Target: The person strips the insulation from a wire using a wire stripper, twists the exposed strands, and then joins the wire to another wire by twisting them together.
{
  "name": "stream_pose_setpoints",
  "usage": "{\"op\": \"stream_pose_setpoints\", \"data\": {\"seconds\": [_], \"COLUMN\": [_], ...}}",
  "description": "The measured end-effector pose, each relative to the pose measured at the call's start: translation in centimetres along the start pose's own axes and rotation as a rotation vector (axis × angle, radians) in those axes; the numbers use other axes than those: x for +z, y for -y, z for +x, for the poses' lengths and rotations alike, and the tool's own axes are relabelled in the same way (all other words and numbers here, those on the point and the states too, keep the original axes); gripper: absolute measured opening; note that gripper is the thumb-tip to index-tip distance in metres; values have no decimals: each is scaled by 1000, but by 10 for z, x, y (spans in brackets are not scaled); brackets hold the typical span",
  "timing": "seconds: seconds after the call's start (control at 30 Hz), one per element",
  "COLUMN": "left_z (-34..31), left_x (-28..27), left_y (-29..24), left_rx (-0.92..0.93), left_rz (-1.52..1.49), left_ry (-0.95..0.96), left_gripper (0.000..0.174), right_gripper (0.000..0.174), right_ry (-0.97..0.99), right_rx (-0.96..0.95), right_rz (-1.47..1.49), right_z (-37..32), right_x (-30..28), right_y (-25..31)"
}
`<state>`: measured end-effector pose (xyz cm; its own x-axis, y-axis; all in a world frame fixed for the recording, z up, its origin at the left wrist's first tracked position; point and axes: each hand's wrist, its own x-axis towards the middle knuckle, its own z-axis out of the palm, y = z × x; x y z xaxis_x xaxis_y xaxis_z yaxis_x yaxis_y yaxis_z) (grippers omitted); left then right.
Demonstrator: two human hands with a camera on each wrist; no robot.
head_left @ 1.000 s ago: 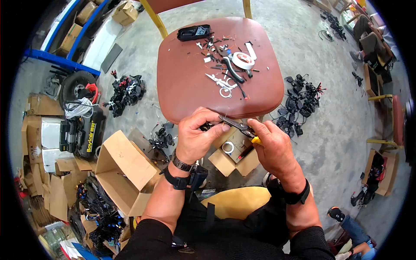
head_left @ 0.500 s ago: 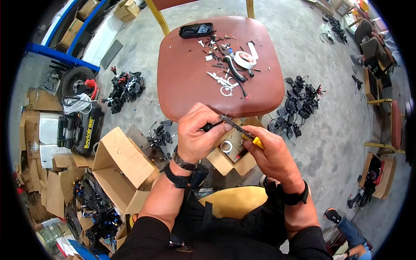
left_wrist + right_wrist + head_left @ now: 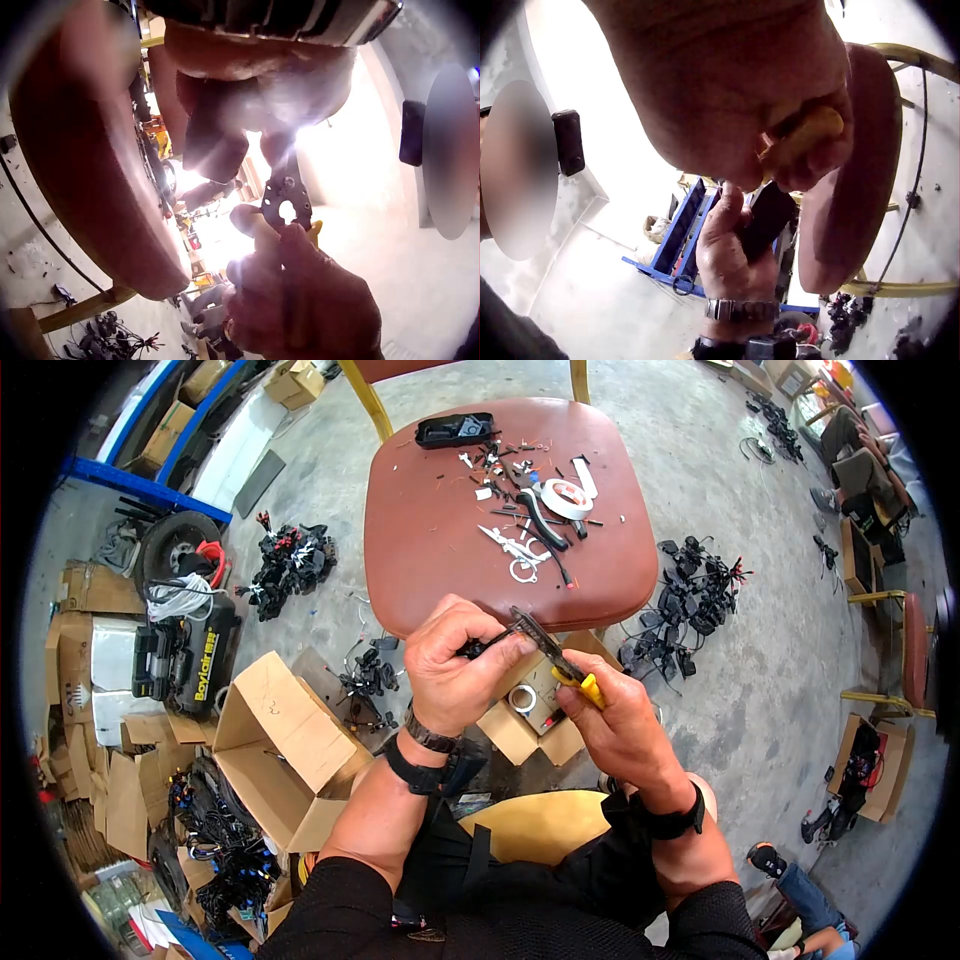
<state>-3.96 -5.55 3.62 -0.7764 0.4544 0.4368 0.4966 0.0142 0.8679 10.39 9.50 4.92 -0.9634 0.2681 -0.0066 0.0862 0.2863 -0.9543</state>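
My left hand (image 3: 455,660) pinches a small black part between thumb and fingers, in front of the chair's near edge. In the right wrist view that black part (image 3: 769,217) shows as a dark block in the fingers. My right hand (image 3: 625,720) grips wire strippers (image 3: 540,634) by their yellow handles (image 3: 590,689). Their dark metal head lies across the left thumb tip and fingertips, at the held part. From the left wrist, the strippers' flat plate (image 3: 289,186) shows several holes. The left fingers hide most of the black part.
A brown chair seat (image 3: 430,540) carries a white tape roll (image 3: 567,500), black-handled pliers (image 3: 540,520), a black tray (image 3: 455,430) and scraps. Below the hands stands an open carton (image 3: 510,735); a larger box (image 3: 290,720) is left. Black cable heaps (image 3: 690,605) lie on the floor.
The right hand has turned the strippers steeper, their tip now further up, and its fingers have drawn in round the handles. The left hand stays nearly in place, still pinching the black part.
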Motion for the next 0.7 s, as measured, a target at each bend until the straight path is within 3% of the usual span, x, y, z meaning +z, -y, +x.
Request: {"op": "stream_pose_setpoints", "data": {"seconds": [0.3,0.4,0.53,0.7], "left_z": [3,-3,-8,-3], "left_x": [5,10,21,20], "left_y": [-3,0,6,8], "left_rx": [-35,-152,-363,-479], "left_rz": [61,80,-50,-41], "left_ry": [-36,-57,-55,35], "left_gripper": [21,24,25,9], "right_gripper": [32,30,28,27], "right_ry": [55,15,6,-40], "right_rx": [287,291,303,308], "right_rz": [387,676,677,628], "right_z": [-2,-3,2,11], "right_x": [13,18,16,0], "right_y": [-4,1,-10,-18]}}
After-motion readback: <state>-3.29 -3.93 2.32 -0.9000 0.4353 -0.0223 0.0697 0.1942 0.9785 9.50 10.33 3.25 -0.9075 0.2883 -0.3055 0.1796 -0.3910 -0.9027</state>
